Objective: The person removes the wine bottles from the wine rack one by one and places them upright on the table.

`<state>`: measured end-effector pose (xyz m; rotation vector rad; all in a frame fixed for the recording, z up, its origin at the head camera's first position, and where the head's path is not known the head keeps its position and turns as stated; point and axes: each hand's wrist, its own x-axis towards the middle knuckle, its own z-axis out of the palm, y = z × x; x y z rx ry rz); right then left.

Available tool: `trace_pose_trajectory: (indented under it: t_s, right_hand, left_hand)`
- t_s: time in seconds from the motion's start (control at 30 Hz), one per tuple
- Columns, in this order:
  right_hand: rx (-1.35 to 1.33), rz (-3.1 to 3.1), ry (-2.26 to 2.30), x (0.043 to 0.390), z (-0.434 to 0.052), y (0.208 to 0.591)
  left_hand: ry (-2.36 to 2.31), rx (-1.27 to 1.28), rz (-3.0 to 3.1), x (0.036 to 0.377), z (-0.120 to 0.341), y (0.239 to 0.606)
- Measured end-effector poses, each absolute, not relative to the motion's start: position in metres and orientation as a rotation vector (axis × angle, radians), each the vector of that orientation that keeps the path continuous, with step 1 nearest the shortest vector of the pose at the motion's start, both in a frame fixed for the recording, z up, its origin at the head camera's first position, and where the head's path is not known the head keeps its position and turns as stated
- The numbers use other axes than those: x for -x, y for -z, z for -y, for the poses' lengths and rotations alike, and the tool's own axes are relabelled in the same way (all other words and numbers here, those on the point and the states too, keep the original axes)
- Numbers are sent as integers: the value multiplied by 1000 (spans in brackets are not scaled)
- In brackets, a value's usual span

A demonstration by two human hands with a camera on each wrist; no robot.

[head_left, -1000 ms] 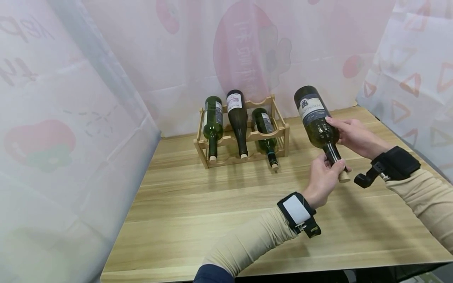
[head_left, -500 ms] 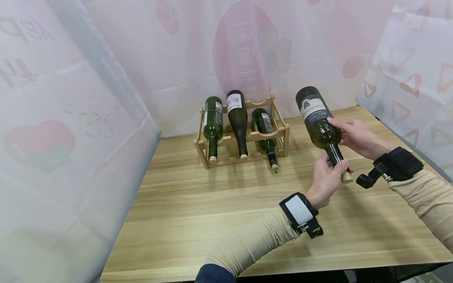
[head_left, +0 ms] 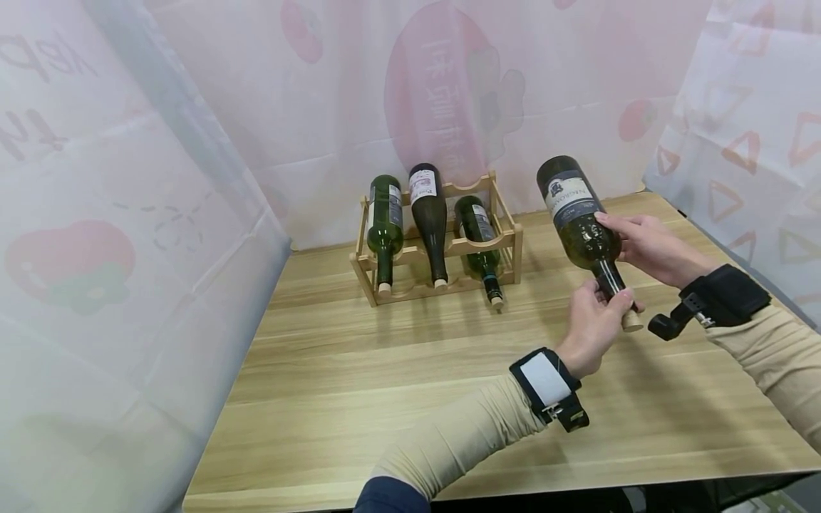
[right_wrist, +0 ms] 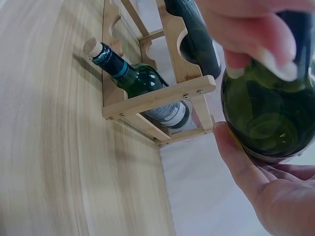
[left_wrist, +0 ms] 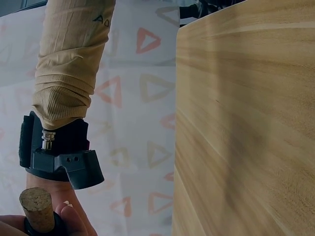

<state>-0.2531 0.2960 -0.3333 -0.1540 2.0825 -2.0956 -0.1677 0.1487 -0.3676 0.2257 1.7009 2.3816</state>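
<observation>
Above the right side of the table, a dark green wine bottle (head_left: 580, 231) is held tilted, its base up and away, its corked neck pointing down toward me. My left hand (head_left: 593, 324) grips the neck just behind the cork (head_left: 631, 323). My right hand (head_left: 654, 246) holds the bottle's body at the shoulder, thumb on top near the label. Up close in the left wrist view, the cork (left_wrist: 37, 209) sticks out between the left fingers. In the right wrist view, the right hand (right_wrist: 275, 201) lies against the green glass (right_wrist: 268, 118); part of the neck is hidden by the left fingers.
A wooden wine rack (head_left: 518, 249) stands at the back of the table (head_left: 359, 392). Two corked bottles, a green one (head_left: 387, 217) and a dark one (head_left: 430, 217), lie in its upper tier. Another green bottle (head_left: 481, 231) lies lower at the right. Printed curtains surround the table's back and sides.
Both hands and the held bottle have shifted slightly to the right. The grip of each hand looks the same, and the rack with its bottles stays put.
</observation>
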Motion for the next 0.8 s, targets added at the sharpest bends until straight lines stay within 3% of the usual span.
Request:
trace_pose_trajectory:
  t_s: [0.8]
  right_hand:
    - [174, -2102, 2092, 250, -305, 334]
  left_hand:
    - [-2374, -238, -1695, 165, -157, 368]
